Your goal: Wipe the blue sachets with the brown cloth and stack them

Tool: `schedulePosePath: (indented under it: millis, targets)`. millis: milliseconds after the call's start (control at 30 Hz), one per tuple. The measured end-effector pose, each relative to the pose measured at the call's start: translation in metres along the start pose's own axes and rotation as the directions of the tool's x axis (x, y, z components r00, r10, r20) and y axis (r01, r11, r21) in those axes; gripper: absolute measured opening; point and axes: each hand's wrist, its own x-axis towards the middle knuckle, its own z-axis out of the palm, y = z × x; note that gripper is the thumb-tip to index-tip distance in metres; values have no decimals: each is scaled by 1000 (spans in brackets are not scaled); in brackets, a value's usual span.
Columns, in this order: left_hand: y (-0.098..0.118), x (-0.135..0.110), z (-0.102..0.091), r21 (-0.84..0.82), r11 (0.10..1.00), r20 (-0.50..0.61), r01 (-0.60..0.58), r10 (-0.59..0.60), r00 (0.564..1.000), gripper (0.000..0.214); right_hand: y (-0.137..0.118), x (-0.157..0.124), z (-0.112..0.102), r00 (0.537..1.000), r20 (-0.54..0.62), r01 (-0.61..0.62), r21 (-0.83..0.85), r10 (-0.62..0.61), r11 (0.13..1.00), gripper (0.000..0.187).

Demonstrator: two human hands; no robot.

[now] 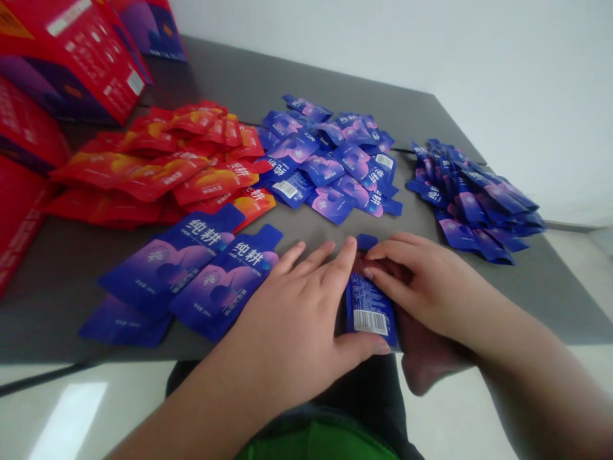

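A blue sachet with a barcode lies back side up at the table's front edge, between my hands. My left hand rests flat with its fingers spread; its thumb reaches across the sachet's lower end and its index fingertip is beside the upper end. The fingers of my right hand are pinched together at the sachet's upper part, which they partly hide. Left of my left hand, large flat blue pouches overlap, printed side up. Under my right wrist is a dark reddish-brown shape that I cannot make out.
Behind my hands lies a loose heap of blue sachets. Red sachets are piled at the left, near red and purple boxes. Another pile of blue sachets is at the right. A white wall stands behind the grey table.
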Motion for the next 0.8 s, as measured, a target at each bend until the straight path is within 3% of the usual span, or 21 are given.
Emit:
schedulePosePath:
  millis: [200, 300, 433, 567, 800]
  targets:
    - [-1, -1, -1, 12, 1000, 3, -23, 23, 1000, 119, 10, 16, -4, 993, -105, -75, -123, 62, 990, 22]
    - [-3, -3, 1, 12, 1000, -17, -11, 11, 1000, 110, 7, 6, -11, 990, -138, -43, -25, 40, 999, 20]
    - [-4, -3, 3, 8, 1000, -30, -24, 24, 999, 105, -7, -25, -21, 994, 26, 94, 225, -103, 970, 13]
    - [-4, -3, 2, 15, 1000, -24, -26, 26, 999, 101, -20, -43, -17, 954, 220, 127, 322, -204, 938, 12]
    - [-4, -3, 3, 32, 999, -14, -20, 20, 1000, 108, -20, -33, -4, 975, 197, 59, 193, -98, 979, 12]
